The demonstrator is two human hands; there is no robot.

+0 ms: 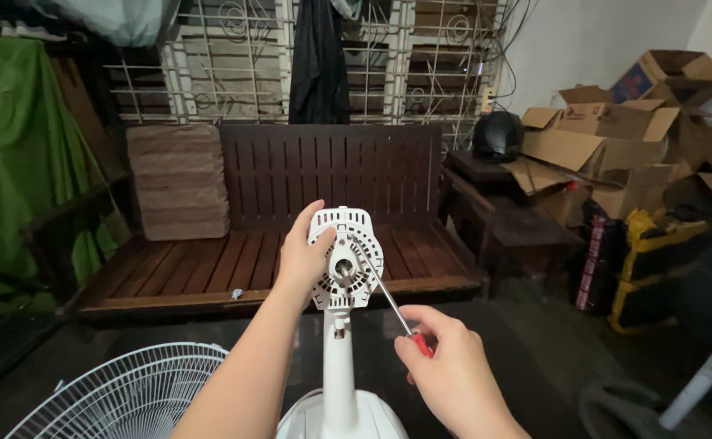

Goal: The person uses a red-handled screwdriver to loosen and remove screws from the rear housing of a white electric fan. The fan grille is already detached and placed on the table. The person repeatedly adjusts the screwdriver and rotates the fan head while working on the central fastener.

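left hand (303, 258) is gripping the white fan motor housing (342, 258) at frame centre; right hand (453, 370), closed on the red-handled screwdriver (388, 305), is angling in from 5 o'clock. keeping the tip seated squarely should avoid slipping.

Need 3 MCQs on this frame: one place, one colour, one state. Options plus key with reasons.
1. Where does the wire fan grille lie?
A. lower left
B. on the wooden bench
C. on the cardboard boxes

2. What colour is the screwdriver handle?
A. blue
B. red
C. yellow

3. What does the left hand do?
A. hangs free
B. grips the white motor housing
C. holds the black helmet

Key: 1 A, the grille shows beside the left forearm; 2 B, red shows in the right hand; 3 B, its fingers wrap the housing's side.
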